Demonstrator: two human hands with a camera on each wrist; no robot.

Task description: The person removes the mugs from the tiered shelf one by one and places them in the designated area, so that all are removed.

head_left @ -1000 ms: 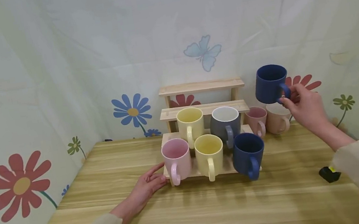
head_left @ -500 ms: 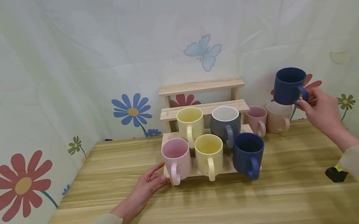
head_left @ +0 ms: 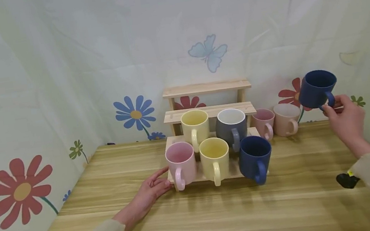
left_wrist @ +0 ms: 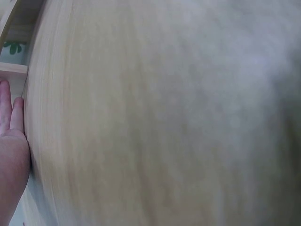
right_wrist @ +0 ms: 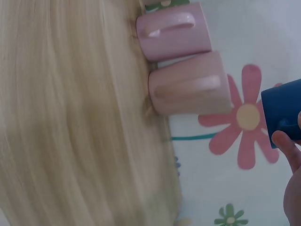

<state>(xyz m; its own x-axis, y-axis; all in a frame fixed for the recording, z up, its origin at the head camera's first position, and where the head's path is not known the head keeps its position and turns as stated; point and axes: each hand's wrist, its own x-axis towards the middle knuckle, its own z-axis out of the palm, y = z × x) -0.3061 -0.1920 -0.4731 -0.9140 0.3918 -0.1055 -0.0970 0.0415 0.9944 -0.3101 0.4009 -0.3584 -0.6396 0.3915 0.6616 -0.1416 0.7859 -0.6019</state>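
Note:
My right hand (head_left: 347, 120) pinches the handle of a dark blue mug (head_left: 317, 89) and holds it in the air at the right; the right wrist view catches part of this mug (right_wrist: 284, 110) and the thumb. My left hand (head_left: 146, 196) touches the front left corner of a wooden stepped rack (head_left: 209, 112), its fingers reaching out straight. The lowest step carries a pink mug (head_left: 182, 163), a yellow mug (head_left: 215, 158) and a blue mug (head_left: 256, 158). One step up are another yellow mug (head_left: 195, 128) and a grey mug (head_left: 231, 126) with a white inside.
Beside the rack at the back right, a pink mug (head_left: 263, 122) and a paler pink mug (head_left: 286, 119) stand on the wooden table (head_left: 221, 221). A flowered curtain (head_left: 123, 33) hangs behind. The rack's two upper steps hold no mugs.
My right hand has carried the dark blue mug to the right and slightly down, away from the rack. The left hand stays at the rack's corner.

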